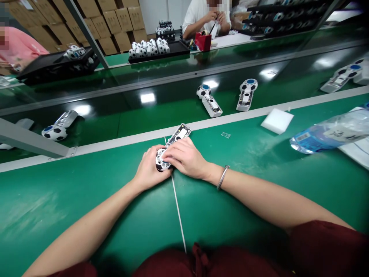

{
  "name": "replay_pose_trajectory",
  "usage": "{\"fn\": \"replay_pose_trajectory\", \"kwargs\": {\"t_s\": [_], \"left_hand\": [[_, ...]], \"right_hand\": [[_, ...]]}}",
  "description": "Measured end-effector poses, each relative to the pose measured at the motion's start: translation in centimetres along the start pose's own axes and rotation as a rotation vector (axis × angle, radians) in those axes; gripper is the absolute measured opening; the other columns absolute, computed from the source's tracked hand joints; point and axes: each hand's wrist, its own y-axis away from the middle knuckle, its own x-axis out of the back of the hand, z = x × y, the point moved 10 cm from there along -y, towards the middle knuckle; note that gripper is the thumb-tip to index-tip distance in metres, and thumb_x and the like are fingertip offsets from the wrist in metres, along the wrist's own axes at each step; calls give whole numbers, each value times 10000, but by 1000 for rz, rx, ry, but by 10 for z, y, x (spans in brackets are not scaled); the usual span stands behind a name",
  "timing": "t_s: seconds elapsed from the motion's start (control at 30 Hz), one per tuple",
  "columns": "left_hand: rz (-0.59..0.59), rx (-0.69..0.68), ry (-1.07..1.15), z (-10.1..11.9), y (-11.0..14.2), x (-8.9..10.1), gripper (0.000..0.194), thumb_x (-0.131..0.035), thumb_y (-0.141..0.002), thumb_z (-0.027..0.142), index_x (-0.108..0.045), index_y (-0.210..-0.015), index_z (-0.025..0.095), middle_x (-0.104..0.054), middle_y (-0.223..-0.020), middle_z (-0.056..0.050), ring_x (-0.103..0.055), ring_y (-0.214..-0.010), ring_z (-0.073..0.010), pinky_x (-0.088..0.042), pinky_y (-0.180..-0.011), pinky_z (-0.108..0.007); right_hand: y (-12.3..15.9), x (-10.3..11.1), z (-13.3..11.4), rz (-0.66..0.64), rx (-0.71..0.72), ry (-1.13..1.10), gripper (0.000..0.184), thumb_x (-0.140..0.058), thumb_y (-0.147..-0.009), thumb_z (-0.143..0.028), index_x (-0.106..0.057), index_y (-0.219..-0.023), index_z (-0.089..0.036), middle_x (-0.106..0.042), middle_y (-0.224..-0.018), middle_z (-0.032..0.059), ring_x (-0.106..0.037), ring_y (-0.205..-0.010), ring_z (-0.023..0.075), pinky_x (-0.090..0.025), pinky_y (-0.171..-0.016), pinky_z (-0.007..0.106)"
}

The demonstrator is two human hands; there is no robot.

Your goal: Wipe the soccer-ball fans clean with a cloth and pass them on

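Note:
A small hand fan [179, 137] with a football-patterned head and a white handle lies on the green table [86, 200] near its far edge. My left hand [150, 169] is curled around the fan's round head. My right hand [186, 157] lies over the fan's middle, fingers pressed down on it. A metal bracelet [222, 177] sits on my right wrist.
Several more football fans [209, 100] lie on the dark conveyor belt [138, 115] beyond the table. A white foam block [277, 120] and a plastic bag [331, 132] lie at the right. Across the belt, a person's hands [215, 17] work beside black trays of fan heads [150, 48].

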Motion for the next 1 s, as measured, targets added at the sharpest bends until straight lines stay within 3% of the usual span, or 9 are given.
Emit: {"fn": "replay_pose_trajectory", "kwargs": {"t_s": [0.23, 0.43, 0.53, 0.7, 0.83, 0.93, 1.0], "left_hand": [[-22, 37, 13, -1, 2, -2, 545, -639, -608, 245, -405, -1100, 218, -548, -1043, -42, -547, -947, -224, -435, -829, -366], [-84, -15, -155, 3, -8, 7, 529, -636, -624, 314, -427, -1100, 212, -533, -1094, -55, -521, -992, -230, -415, -833, -365], [-118, -127, -417, 2, -38, 17, 505, -601, -628, 231, -451, -1110, 212, -559, -1110, -58, -504, -1014, -256, -382, -842, -396], [-39, -347, -797, -5, -126, 27, 410, -384, -791, 88, -496, -1161, 222, -482, -1291, -89, -410, -1138, -296, -283, -912, -483], [-6, -240, -816, -27, -182, 20, 481, -321, -816, 58, -473, -1228, 254, -379, -1389, -65, -336, -1226, -276, -261, -964, -467], [32, -156, -803, -42, -189, 21, 606, -424, -745, 50, -379, -1306, 273, -369, -1392, -50, -332, -1235, -253, -289, -974, -424], [72, -99, -798, -58, -181, 38, 657, -500, -712, 100, -332, -1333, 234, -363, -1385, -86, -309, -1244, -279, -290, -978, -438]], "right_hand": [[4, 32, 32, 254, -156, -100, 77, -544, -848, -236, -613, -843, -203, -663, -837, 3, -587, -828, 139, -385, -801, 317], [8, 33, 56, 277, -270, -156, 70, -556, -836, -243, -611, -829, -202, -653, -857, 17, -587, -838, 153, -415, -803, 316], [7, 27, 57, 255, -270, -168, 67, -562, -833, -238, -614, -831, -195, -648, -857, 19, -585, -834, 149, -414, -796, 313], [7, 14, 50, 182, -228, -166, 81, -545, -846, -231, -619, -863, -202, -647, -848, 20, -582, -819, 146, -407, -767, 313], [10, 11, 49, 140, -193, -149, 89, -528, -855, -220, -614, -873, -209, -653, -849, 24, -586, -818, 152, -407, -763, 321], [12, 13, 53, 146, -209, -142, 92, -523, -858, -225, -612, -872, -207, -654, -853, 30, -589, -813, 156, -418, -761, 325], [11, 13, 53, 147, -213, -147, 88, -528, -854, -227, -612, -868, -208, -654, -848, 28, -589, -808, 156, -421, -757, 323]]}}
